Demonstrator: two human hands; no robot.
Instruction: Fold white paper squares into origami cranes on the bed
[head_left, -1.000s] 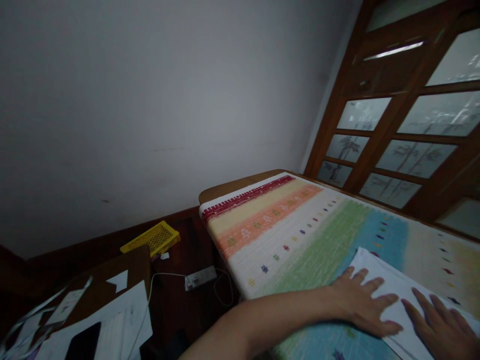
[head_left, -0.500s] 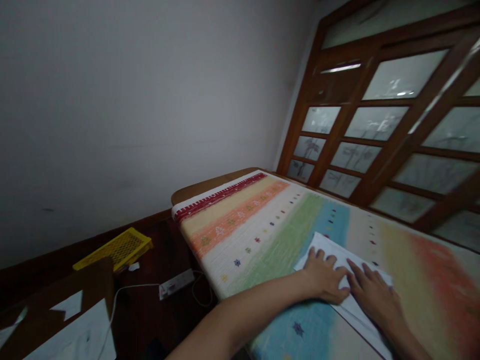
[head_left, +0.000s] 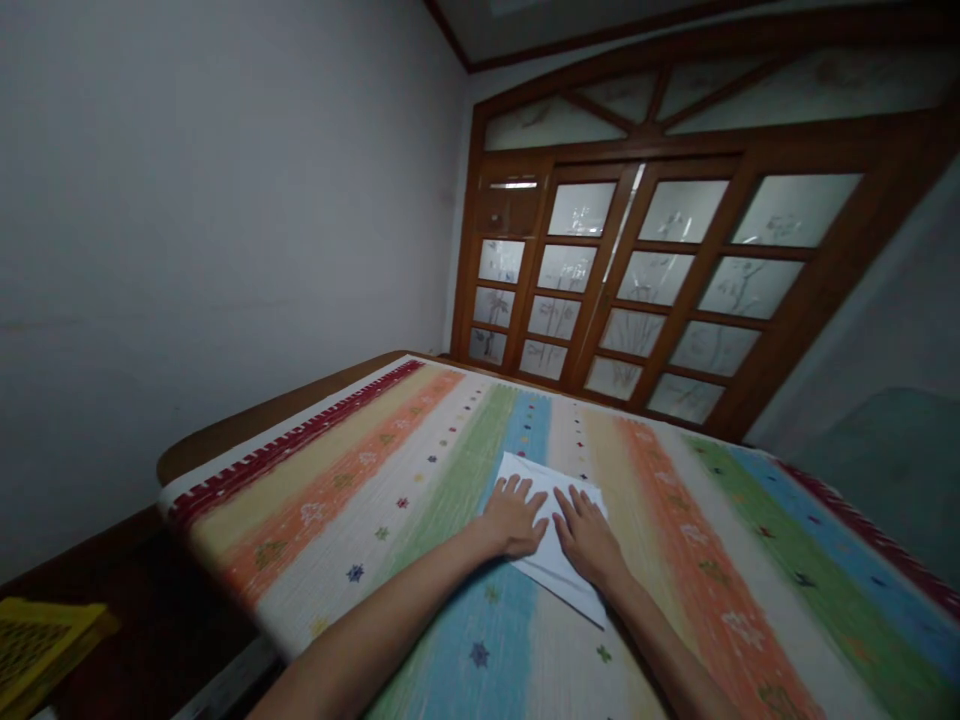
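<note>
A white sheet of paper (head_left: 551, 565), which looks folded, lies on the striped tablecloth (head_left: 420, 600). My left hand (head_left: 514, 517) rests on the paper's left part, palm down with fingers spread. On its right part lies my right hand (head_left: 587, 535), also flat with the fingers apart. The thumbs of both hands come close together near the paper's middle. A pointed corner of the paper sticks out toward me below the hands. Parts of the sheet are covered by the hands.
The wooden table edge (head_left: 225, 428) shows beyond the cloth at the left. A yellow plastic basket (head_left: 45, 650) sits low at the left. A white wall (head_left: 225, 200) rises on the left, and wooden doors with glass panes (head_left: 592, 290) stand behind the table.
My view has swung to the right and levelled, so the table and doors appear farther left. Both hands stay flat on the paper.
</note>
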